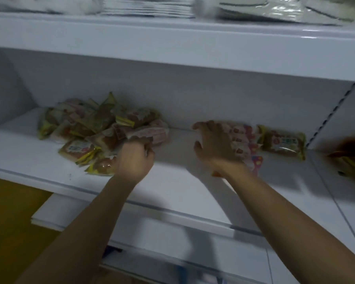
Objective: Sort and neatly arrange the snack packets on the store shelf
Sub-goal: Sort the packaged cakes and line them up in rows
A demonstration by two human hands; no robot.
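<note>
A jumbled heap of snack packets (94,128) in yellow, pink and clear wrappers lies on the left of the white shelf (172,181). My left hand (136,158) has its fingers curled on a pink packet (152,135) at the heap's right edge. My right hand (213,144) rests with spread fingers against a row of pink packets (246,140) stacked side by side. A single yellow-green packet (283,143) lies just right of that row. The picture is blurred by motion.
The shelf above (172,44) overhangs and carries pale plastic-wrapped goods (264,11). A slotted upright (332,113) marks the shelf's right end, with a dark yellow bag (350,160) beyond it. A lower shelf (172,253) and a yellow floor (12,222) lie below.
</note>
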